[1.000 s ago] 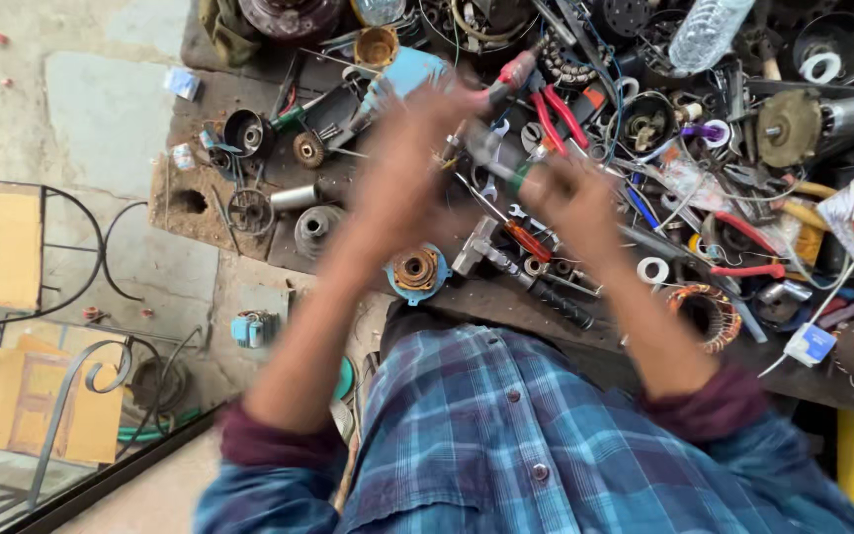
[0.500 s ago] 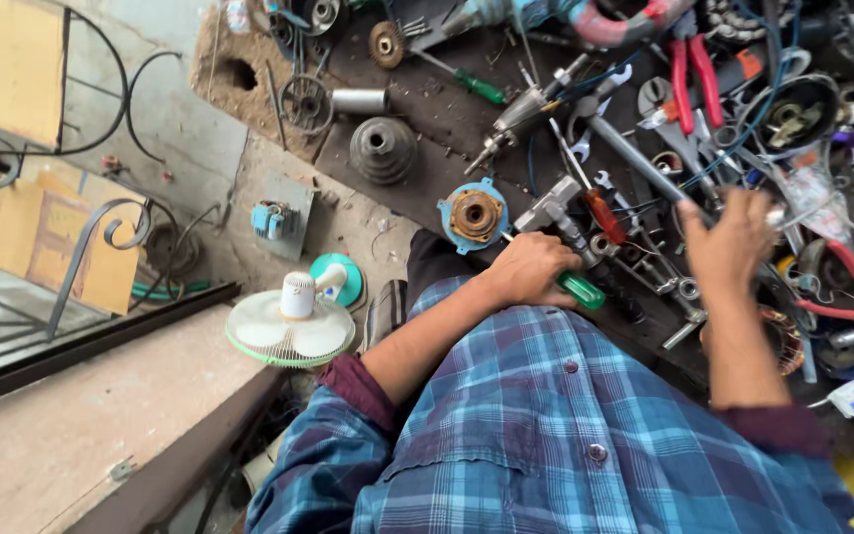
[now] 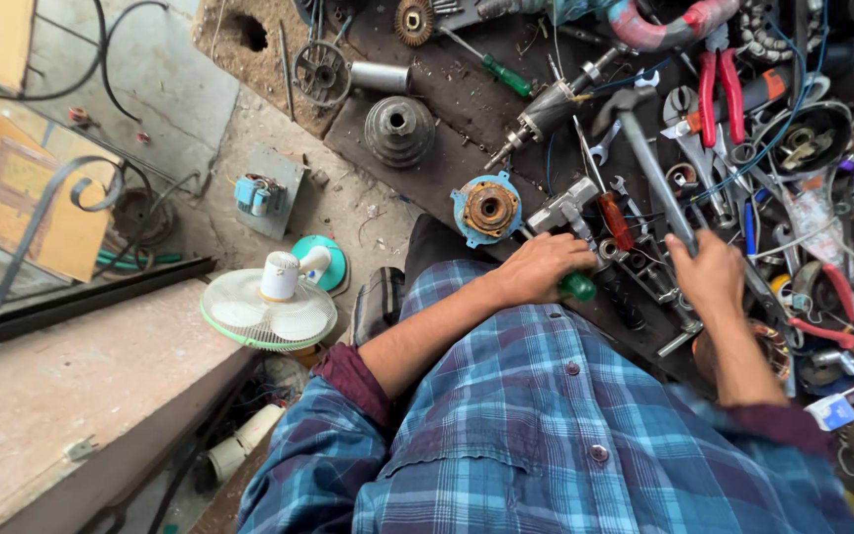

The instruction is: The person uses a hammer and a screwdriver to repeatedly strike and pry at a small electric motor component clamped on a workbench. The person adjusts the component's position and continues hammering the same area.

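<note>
Here, left hand (image 3: 538, 269) closed round green-handled screwdriver (image 3: 577, 287) at near edge of cluttered worktop (image 3: 447, 109); right hand (image 3: 709, 277) gripping hammer handle (image 3: 656, 183). Best lifted straight up, clear of tangled wires (image 3: 773, 148).

The green-handled tool (image 3: 577, 287) lies low at the near edge of the worktop (image 3: 467, 99), its rounded, glossy green handle end poking out from under the left hand (image 3: 543, 267), which closes over the rest so its shaft cannot be seen. The hammer (image 3: 644, 158) lies on the clutter with its dark metal head away from the person and its long grey handle slanting down toward the right hand (image 3: 709, 277), which wraps the handle's near end.
</note>
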